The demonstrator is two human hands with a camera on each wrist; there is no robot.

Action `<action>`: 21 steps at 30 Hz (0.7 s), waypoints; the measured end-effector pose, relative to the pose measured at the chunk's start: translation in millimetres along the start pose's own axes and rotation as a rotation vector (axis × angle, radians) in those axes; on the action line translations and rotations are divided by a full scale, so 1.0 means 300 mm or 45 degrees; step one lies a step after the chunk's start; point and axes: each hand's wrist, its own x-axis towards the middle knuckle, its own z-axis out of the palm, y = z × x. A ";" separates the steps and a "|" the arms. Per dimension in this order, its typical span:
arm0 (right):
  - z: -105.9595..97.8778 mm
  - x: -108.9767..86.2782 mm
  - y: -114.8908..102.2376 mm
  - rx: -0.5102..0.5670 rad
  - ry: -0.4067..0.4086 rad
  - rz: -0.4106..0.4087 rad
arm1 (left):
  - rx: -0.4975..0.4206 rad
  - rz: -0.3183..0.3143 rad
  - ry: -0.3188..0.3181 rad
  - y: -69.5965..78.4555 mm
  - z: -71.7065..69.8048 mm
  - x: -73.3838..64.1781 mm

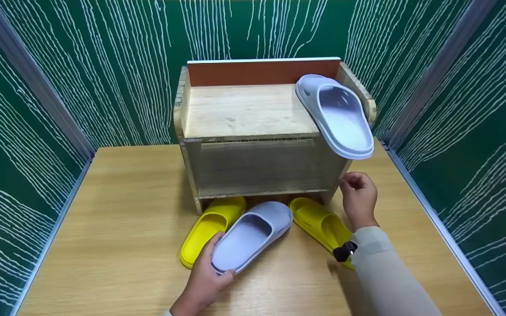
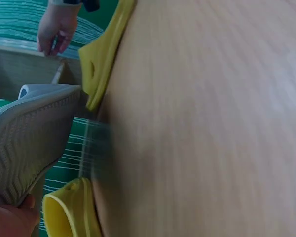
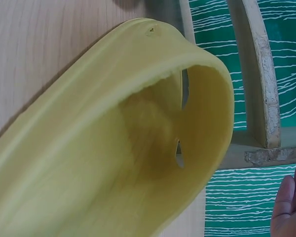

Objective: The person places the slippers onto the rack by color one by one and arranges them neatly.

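Note:
My left hand (image 1: 209,274) grips a lavender slip-on clog (image 1: 246,239) by its heel end, the toe pointing up and right toward the rack. The patterned sole of this clog (image 2: 32,138) faces the left wrist camera. My right hand (image 1: 360,197) holds nothing; its fingers are loosely curled beside the rack's lower right side. Above it, another lavender clog (image 1: 347,127) lies on the right of the top shelf, its heel jutting past the front edge. A yellow clog (image 1: 200,239) lies left of the held clog. Another yellow clog (image 1: 319,219) lies by my right forearm, which partly covers its heel.
The small wooden rack (image 1: 253,112) stands at the back of the wooden tabletop (image 1: 134,219), with raised sides and a lower shelf. Green panels with white streaks (image 1: 117,87) enclose the table at the back and both sides. A black strap piece (image 1: 345,251) sits at my right cuff.

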 end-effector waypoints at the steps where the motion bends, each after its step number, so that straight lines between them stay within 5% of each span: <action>1: 0.000 -0.001 0.000 -0.001 0.004 0.002 | -0.004 0.004 -0.007 0.007 -0.003 -0.001; 21: 0.000 0.001 -0.001 0.058 -0.009 0.068 | -0.104 0.118 -0.156 0.178 -0.110 0.013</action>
